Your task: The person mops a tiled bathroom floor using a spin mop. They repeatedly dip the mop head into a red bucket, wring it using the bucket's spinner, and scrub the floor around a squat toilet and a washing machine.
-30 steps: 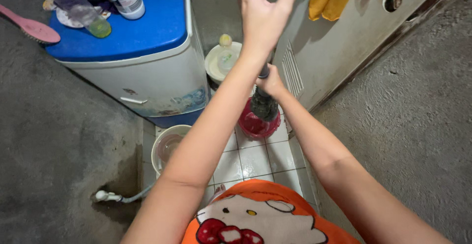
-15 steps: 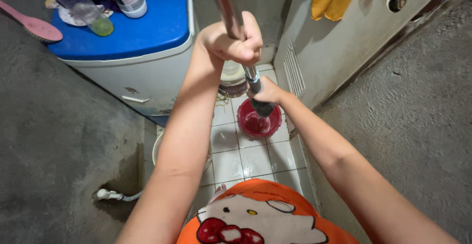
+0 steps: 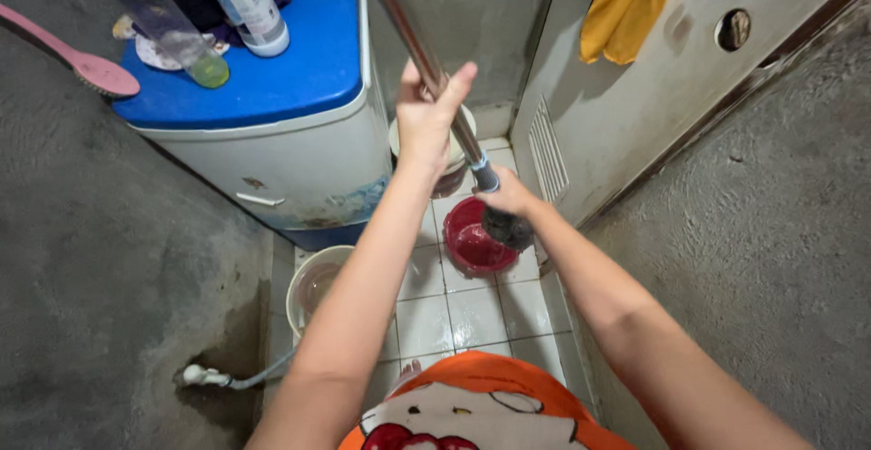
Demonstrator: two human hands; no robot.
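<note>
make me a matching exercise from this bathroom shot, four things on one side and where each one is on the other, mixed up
Things:
1. red basin
2. pink brush
3. yellow cloth
4. left hand

Places:
A. hanging on the door, upper right
B. wrapped around the metal pole, high up
C. on the tiled floor, under the dark mop head
D. on the grey ledge, left of the blue-topped machine

Pairs: 1-C, 2-D, 3-A, 4-B
</note>
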